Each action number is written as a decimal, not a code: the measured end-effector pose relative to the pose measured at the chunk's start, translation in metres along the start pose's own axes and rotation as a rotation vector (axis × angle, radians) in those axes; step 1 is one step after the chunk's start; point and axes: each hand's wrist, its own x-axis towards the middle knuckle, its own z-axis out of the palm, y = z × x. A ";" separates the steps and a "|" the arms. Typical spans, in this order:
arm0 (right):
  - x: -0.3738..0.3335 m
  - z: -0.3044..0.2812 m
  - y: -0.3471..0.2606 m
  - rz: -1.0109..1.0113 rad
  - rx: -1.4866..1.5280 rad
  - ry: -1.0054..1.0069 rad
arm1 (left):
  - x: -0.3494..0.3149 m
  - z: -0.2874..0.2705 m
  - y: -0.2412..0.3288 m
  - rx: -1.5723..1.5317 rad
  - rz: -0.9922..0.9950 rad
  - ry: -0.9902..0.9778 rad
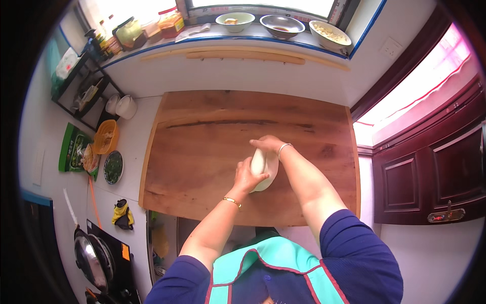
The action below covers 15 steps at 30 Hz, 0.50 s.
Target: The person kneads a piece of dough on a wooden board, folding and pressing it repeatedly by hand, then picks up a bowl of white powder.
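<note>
Red and dark printing is borne by the pale film on the window frame (238, 9) along the top edge of the frame, where the marks are repeated from left to right. Pale lettering is carried by the green bag (76, 147) at the left, but it is too small and bent to be made out. A plain-looking orange sticker (125, 252) is seen on the black cooktop (114, 236) at the lower left; no writing can be made out on it.
</note>
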 end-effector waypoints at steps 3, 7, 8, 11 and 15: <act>-0.040 0.044 -0.017 -0.316 -0.227 0.406 | -0.026 -0.013 -0.012 -0.221 -0.040 0.056; -0.093 0.125 -0.021 -0.624 -0.316 0.984 | -0.041 -0.001 -0.054 -0.229 -0.013 0.157; -0.100 0.143 -0.021 -0.634 -0.356 1.053 | -0.040 0.005 -0.069 -0.191 0.000 0.195; -0.105 0.181 -0.008 -0.609 -0.471 1.147 | -0.041 0.008 -0.088 -0.212 0.171 0.273; -0.068 0.185 -0.008 -0.600 -0.582 1.147 | -0.027 -0.040 -0.080 -0.493 0.024 -0.185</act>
